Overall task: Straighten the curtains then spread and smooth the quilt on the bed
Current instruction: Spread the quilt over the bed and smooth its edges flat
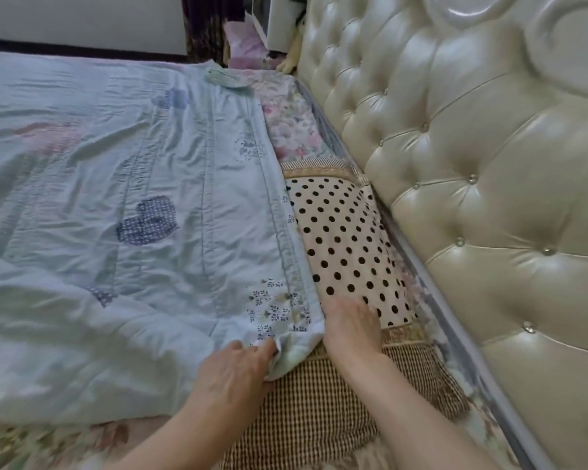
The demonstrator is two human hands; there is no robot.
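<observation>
Pale blue patchwork quilt (123, 205) lies spread over the bed, top edge along the black-dotted cream pillow (347, 245). Left hand (235, 371) pinches the near corner; right hand (352, 325) lies flat, fingers straight, on the pillow beside it. Best to pull the corner taut toward the tufted cream headboard (472, 184), then sweep wrinkles outward.

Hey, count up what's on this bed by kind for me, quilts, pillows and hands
Quilts: 1, the pale blue quilt
Pillows: 2, the polka-dot pillow and the floral pillow
Hands: 2, left hand and right hand
Total: 5
</observation>
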